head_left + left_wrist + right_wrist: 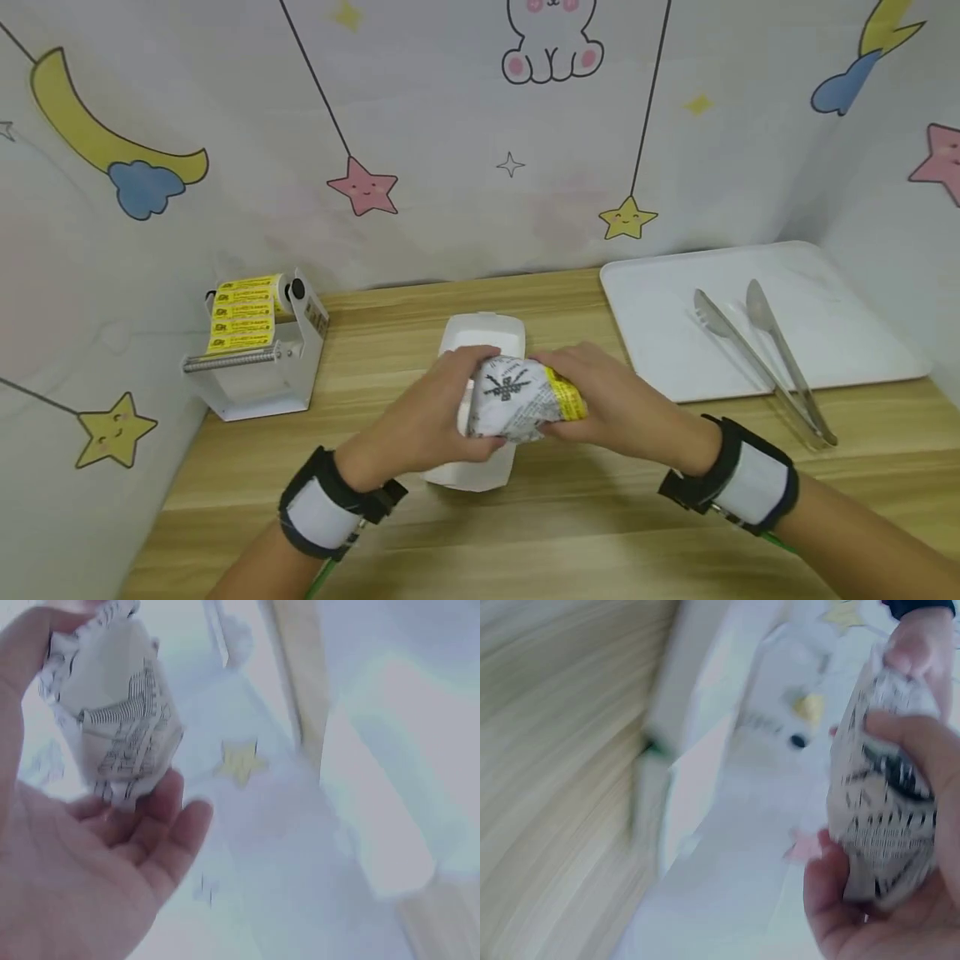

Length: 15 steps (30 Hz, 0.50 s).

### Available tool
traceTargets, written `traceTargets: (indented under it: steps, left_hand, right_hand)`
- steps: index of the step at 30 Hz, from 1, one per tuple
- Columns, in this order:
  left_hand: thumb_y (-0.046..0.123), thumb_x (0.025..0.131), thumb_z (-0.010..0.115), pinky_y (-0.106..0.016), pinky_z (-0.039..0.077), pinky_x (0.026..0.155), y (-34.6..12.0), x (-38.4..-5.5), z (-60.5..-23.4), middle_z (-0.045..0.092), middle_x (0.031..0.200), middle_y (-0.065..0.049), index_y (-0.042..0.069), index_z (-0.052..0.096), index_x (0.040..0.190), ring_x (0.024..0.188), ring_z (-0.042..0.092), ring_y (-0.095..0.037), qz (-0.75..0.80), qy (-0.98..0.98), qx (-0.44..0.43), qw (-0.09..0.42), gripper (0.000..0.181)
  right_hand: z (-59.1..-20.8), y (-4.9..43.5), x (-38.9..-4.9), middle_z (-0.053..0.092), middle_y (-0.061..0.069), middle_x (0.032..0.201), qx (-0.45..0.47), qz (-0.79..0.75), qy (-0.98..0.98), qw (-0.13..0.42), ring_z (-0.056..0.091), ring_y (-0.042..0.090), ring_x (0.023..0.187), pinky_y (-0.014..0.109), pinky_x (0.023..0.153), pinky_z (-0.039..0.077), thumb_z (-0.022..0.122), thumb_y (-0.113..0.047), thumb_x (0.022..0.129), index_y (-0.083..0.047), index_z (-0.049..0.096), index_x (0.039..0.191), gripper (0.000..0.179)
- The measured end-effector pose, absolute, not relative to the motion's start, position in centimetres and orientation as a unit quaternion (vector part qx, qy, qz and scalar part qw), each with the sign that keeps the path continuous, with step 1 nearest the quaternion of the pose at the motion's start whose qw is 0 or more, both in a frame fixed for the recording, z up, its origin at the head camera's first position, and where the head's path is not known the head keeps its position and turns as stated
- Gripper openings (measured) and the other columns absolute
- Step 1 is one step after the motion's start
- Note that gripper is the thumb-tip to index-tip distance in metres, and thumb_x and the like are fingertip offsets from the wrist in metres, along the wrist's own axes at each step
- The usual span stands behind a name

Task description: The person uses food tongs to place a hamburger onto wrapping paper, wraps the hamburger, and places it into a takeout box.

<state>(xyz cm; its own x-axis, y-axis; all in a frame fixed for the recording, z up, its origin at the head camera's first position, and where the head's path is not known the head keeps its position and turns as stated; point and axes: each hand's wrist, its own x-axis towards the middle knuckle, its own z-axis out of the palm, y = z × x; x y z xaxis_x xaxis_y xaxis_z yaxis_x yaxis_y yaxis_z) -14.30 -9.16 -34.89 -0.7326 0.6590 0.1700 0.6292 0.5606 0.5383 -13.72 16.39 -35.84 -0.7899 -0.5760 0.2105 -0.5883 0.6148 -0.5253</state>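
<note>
A bundle wrapped in newsprint-patterned paper (506,396) is held up between both hands, over an open white takeaway box (472,475). A yellow sticker (566,396) shows on its right end. My left hand (427,417) grips the bundle's left end, thumb below and fingers above. From the other side, my right hand (600,400) grips the right end near the sticker. In the left wrist view the crumpled paper end (120,712) sits between thumb and fingers. The right wrist view shows the printed side (885,802) in the right hand. What is inside the paper is hidden.
A label dispenser (258,350) with a roll of yellow stickers stands at the left on the wooden table (600,517). At the right lies a white tray (660,333); metal tongs (750,354) rest on it, their joined end overhanging its front edge. A printed cloth backdrop (450,117) rises behind.
</note>
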Motion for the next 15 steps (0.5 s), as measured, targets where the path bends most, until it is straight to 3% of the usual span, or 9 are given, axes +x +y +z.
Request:
traceTargets:
  steps: [4,9,13,15]
  left_hand:
    - [0.013,0.075,0.091,-0.043,0.051,0.099,-13.0,-15.4,-34.5,0.052,0.136,-0.009,0.0,0.039,0.149,0.117,0.054,-0.021,0.32,0.878,0.351,0.062,0.091]
    - [0.01,0.079,0.088,-0.045,0.049,0.105,-15.9,-15.9,-36.5,0.045,0.147,-0.011,-0.001,0.039,0.152,0.124,0.054,-0.026,0.334,0.88,0.311,0.133,0.089]
    - [0.011,0.079,0.089,-0.046,0.048,0.105,-16.3,-16.0,-38.5,0.049,0.146,-0.014,-0.002,0.036,0.153,0.125,0.055,-0.03,0.33,0.888,0.285,0.145,0.092]
    - [0.012,0.077,0.09,-0.046,0.048,0.105,-16.0,-16.0,-39.0,0.053,0.141,-0.013,-0.001,0.038,0.151,0.123,0.056,-0.03,0.325,0.895,0.274,0.136,0.092]
  right_hand:
    - [-36.1,12.3,-14.4,0.064,0.006,0.121,0.311,0.329,-0.892,-0.007,0.058,0.021,0.106,0.039,0.091,0.051,0.088,-0.02,0.081,-0.005,0.056,0.139,0.068]
    - [-38.8,8.9,-14.5,0.066,0.006,0.119,0.293,0.336,-0.894,-0.042,0.061,0.015,0.098,0.034,0.085,0.054,0.087,-0.024,0.083,-0.002,0.055,0.138,0.067]
    - [-40.6,8.3,-14.6,0.068,0.007,0.119,0.293,0.312,-0.903,-0.045,0.063,0.016,0.097,0.036,0.084,0.054,0.085,-0.028,0.084,0.0,0.055,0.138,0.068]
    - [-41.2,8.4,-14.7,0.068,0.008,0.119,0.298,0.288,-0.909,-0.031,0.063,0.02,0.102,0.039,0.089,0.052,0.086,-0.031,0.084,0.0,0.056,0.139,0.07]
